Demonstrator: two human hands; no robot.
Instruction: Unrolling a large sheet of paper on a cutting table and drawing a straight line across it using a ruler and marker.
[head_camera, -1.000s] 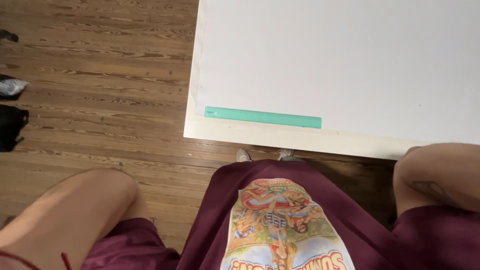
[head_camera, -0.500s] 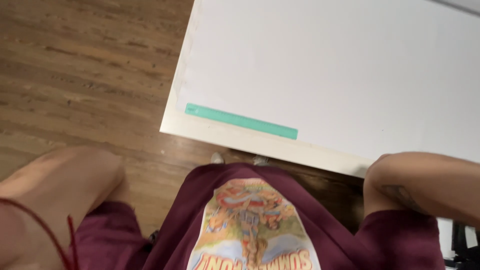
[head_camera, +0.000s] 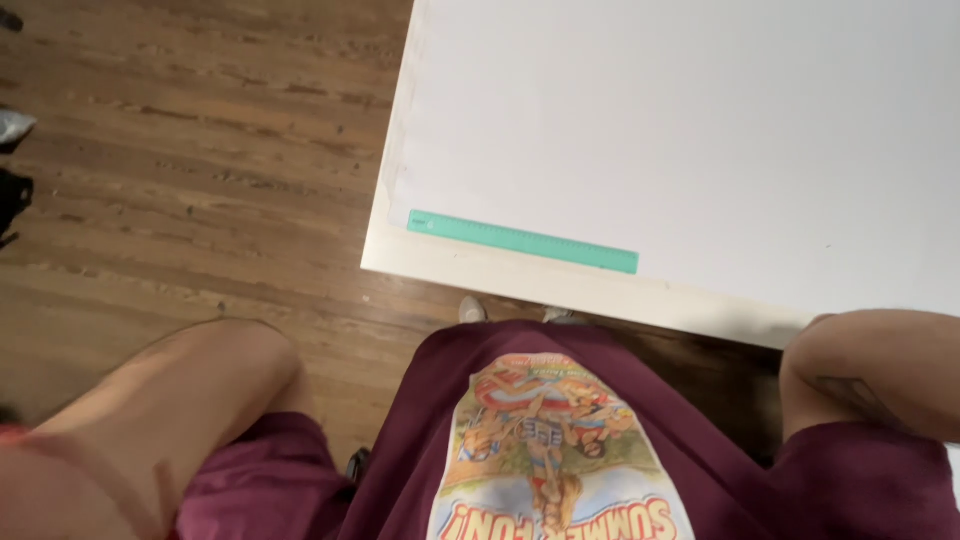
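Ruler (head_camera: 522, 241) shifted right on white table (head_camera: 700, 130), wooden floor (head_camera: 200, 160).

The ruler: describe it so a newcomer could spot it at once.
Find the white table over the wooden floor. Along its near edge, toward the left corner, lies the ruler. It is a thin, flat, mint-green strip, the only coloured thing on the white top.

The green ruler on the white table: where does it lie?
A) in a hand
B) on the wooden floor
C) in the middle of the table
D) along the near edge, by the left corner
D: the green ruler lies flat on the white table, close along its near edge by the left corner, touched by no hand.
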